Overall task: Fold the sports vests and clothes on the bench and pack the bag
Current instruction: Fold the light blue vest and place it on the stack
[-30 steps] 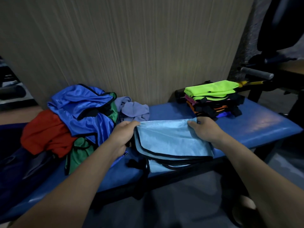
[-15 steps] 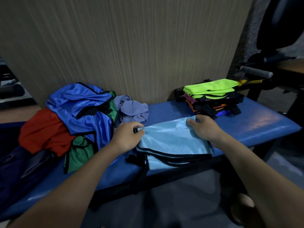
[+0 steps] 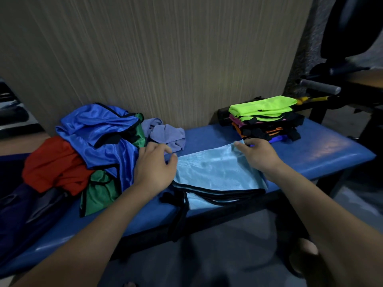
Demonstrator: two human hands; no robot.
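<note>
Pale-blue satin vest (image 3: 215, 172) lies folded over on bench (image 3: 335, 154), far edge now carried back from near-side trim. Left hand (image 3: 154, 168) pinches left corner, right hand (image 3: 257, 156) grips far right corner; hands apart, one at each end. A second ago both held fold nearer front edge. Judged: fold nearly set, smoothing next. Unfolded heap (image 3: 93, 141) waits left; finished stack (image 3: 263, 117), lime on top, sits right. Dark bag (image 3: 24, 212) at far left.
</note>
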